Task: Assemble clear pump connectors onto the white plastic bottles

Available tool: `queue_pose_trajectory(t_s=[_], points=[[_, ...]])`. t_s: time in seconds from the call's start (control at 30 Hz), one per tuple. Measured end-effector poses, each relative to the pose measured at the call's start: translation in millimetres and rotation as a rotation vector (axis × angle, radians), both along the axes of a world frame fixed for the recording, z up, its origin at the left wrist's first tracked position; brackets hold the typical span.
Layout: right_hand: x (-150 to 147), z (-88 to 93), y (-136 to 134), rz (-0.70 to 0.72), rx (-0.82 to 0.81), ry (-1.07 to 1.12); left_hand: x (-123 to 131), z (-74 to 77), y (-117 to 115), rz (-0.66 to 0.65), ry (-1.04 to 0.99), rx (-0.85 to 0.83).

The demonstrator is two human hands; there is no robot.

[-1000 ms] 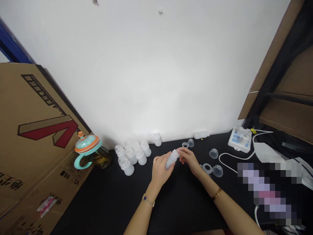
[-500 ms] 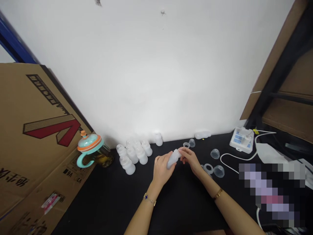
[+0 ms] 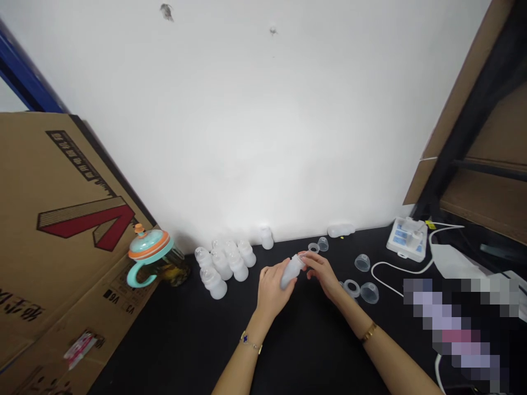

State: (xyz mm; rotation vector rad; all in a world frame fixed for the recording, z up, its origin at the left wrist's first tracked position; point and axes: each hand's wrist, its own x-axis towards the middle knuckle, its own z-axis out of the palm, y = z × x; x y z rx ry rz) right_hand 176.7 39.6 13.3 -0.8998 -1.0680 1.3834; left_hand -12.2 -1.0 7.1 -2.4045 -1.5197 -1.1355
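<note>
My left hand (image 3: 272, 286) is closed round a small whitish baby bottle (image 3: 291, 271), which leans with its neck up and to the right. At the bottle's mouth, the fingertips of my right hand (image 3: 322, 270) are pinched together. Whatever lies between them is too small to make out. To the left stands a cluster of several capped baby bottles (image 3: 222, 263). One more bottle (image 3: 267, 238) is upright by the wall. Right of my hands lie a ring (image 3: 352, 288), clear dome caps (image 3: 369, 292) and another ring (image 3: 313, 248) on the black table.
A tea jug (image 3: 152, 258) with a turquoise handle stands at the left beside a large cardboard box (image 3: 74, 219). At the right are a white power strip (image 3: 407, 239), its cable (image 3: 387, 264) and white sheets (image 3: 457, 260). A whitish bottle (image 3: 341, 230) lies by the wall.
The view has tilted slightly upward. My left hand keeps its hold on the bottle, and my right fingers have shifted a little at its mouth.
</note>
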Motion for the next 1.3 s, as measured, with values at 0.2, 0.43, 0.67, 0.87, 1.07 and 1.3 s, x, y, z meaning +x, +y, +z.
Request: queue_pose_trajectory(t_s=[0.2,0.43,0.67,0.87,1.07,1.3], points=[[-0.5,-0.1,0.0,-0.013,0.004,-0.024,1.2,4.8,-2.5,-0.003,-0.020,-0.020],[-1.2,-6.6,4.2,-0.029,0.013,-0.051,1.8,5.3,-2.4,0.008,-0.011,0.011],[0.6,-2.6,0.5,0.022,0.011,-0.001,1.2,5.7,-2.2,0.009,-0.012,0.012],[1.2,-1.0,-0.6,0.032,0.011,0.020,0.5,5.5,-2.0,0.014,-0.012,0.010],[0.6,0.0,-1.3,0.028,0.013,0.017,-0.3,2.9,-1.0,0.017,-0.008,0.014],[-0.5,-2.6,1.7,-0.024,0.015,-0.035,0.1,3.3,-0.9,0.026,0.015,0.025]])
